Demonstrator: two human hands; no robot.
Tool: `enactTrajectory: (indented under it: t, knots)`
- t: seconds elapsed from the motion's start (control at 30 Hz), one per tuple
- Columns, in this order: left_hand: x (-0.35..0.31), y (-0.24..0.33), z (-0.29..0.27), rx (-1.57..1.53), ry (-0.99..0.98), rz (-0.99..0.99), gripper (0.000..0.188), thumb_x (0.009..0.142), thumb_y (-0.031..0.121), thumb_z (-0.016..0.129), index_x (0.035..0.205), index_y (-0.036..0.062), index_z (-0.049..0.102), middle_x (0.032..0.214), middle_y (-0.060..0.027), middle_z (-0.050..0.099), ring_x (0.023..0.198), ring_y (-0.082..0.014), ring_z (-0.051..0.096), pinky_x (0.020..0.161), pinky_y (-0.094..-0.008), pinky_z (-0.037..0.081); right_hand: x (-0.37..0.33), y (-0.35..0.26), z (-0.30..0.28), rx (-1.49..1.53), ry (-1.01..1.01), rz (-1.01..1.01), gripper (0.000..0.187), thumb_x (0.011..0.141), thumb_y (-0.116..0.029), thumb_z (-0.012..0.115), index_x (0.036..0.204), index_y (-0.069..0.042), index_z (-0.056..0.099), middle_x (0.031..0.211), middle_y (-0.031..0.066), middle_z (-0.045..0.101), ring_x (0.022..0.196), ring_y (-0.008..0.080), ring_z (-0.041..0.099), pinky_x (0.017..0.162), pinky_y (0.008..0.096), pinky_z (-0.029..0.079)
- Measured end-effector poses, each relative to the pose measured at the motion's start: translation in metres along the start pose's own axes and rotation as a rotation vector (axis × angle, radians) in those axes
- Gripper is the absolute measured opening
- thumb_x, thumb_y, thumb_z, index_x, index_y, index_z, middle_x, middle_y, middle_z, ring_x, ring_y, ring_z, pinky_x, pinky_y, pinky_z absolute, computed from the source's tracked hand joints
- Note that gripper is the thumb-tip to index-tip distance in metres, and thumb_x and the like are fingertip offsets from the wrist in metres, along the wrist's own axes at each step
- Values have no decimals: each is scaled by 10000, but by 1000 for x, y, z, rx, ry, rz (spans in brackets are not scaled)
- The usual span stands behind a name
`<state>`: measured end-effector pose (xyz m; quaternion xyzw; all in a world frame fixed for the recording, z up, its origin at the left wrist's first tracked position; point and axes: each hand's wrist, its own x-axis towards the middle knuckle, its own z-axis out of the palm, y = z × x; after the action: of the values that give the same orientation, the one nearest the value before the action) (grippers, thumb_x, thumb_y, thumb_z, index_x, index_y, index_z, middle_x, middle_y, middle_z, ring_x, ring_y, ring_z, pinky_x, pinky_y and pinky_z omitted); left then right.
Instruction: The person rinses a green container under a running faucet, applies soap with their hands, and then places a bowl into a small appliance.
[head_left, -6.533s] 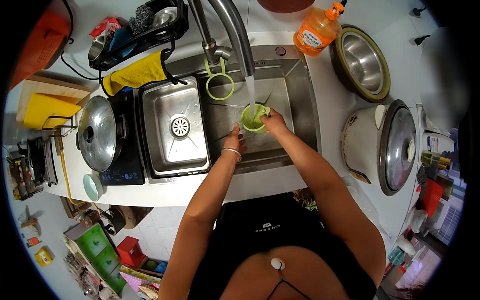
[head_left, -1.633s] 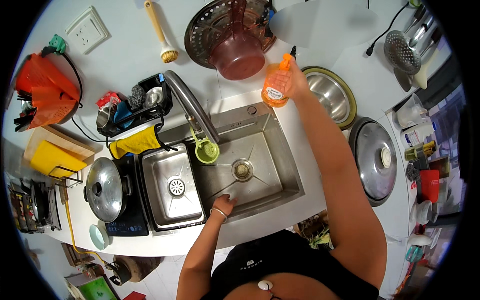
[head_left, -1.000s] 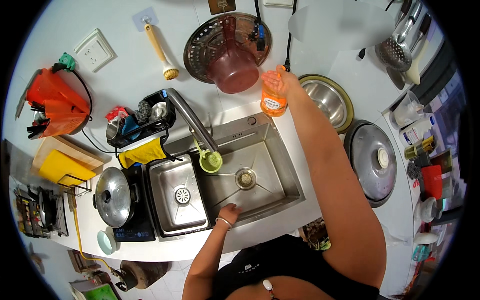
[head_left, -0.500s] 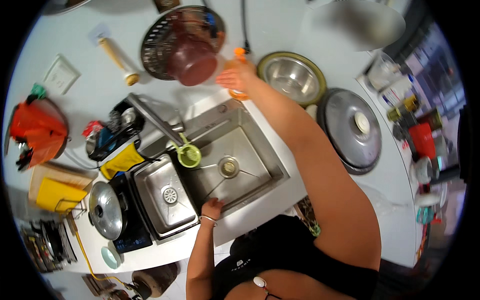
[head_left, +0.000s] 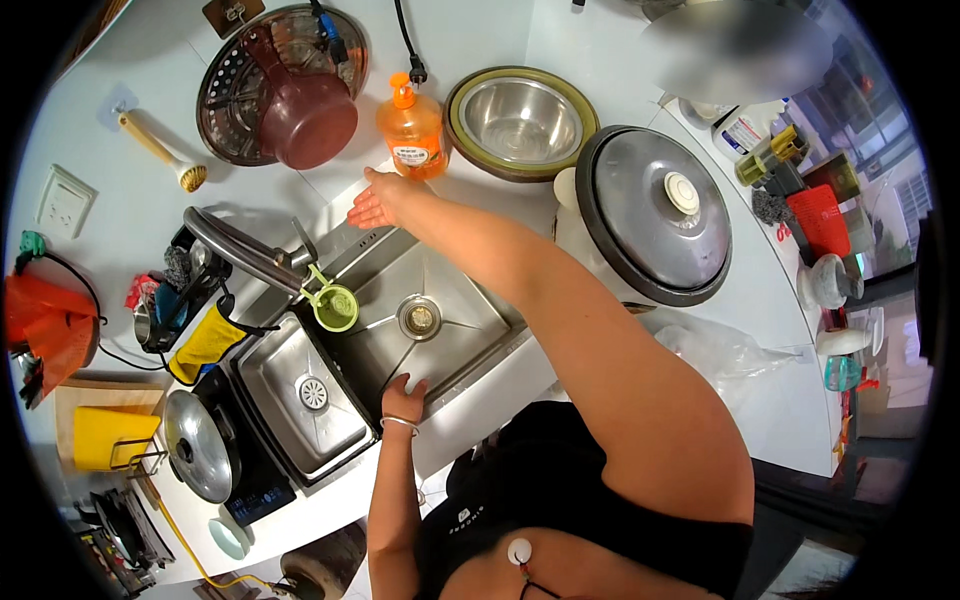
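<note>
My right hand (head_left: 385, 200) reaches over the far rim of the large steel sink basin (head_left: 455, 285), fingers stretched out and nothing in it. Just beyond it stands an orange pump bottle (head_left: 410, 130), apart from my fingers. Over the near rim of that basin is my left hand (head_left: 404, 400), its fingers apart and holding nothing. A green strainer cup (head_left: 336, 308) hangs by the grey faucet (head_left: 240, 252). On the left sits a smaller steel basin (head_left: 285, 385) with a white drain cover.
A brown dipper (head_left: 312, 122) rests in a steel colander (head_left: 225, 110) at the back. Steel bowl (head_left: 525, 120) and large lidded pot (head_left: 650, 215) stand to the right. Left are a yellow cloth (head_left: 207, 343), a glass-lidded pan (head_left: 200, 445) and a wooden-handled brush (head_left: 160, 150).
My right hand has drawn away from the orange bottle, toward the sink. My left hand stays at the near rim, its fingers more spread. The whole view has shifted.
</note>
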<state>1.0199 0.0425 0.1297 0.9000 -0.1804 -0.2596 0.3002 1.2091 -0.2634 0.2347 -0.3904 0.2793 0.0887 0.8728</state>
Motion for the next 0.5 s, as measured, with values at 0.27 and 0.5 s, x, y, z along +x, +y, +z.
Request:
enactTrajectory:
  t: [0.27, 0.5]
  knots:
    - [21, 10, -1, -308, 472, 102, 636, 888, 321, 543, 1288, -132, 346, 1311, -310, 397, 1238, -404, 381, 1040, -402, 297, 4, 141, -8, -292, -68, -179, 459, 906, -420, 465, 818, 24, 545, 685, 193, 600, 646, 293, 632, 505, 415, 473]
    - [19, 25, -46, -485, 464, 65, 735, 933, 539, 255, 1358, -59, 299, 1403, -239, 321, 1332, -355, 247, 1089, -412, 158, -123, 242, 72, 210, -192, 315, 606, 893, -591, 393, 1280, -127, 446, 1278, 44, 477, 1172, 175, 430, 989, 386, 344]
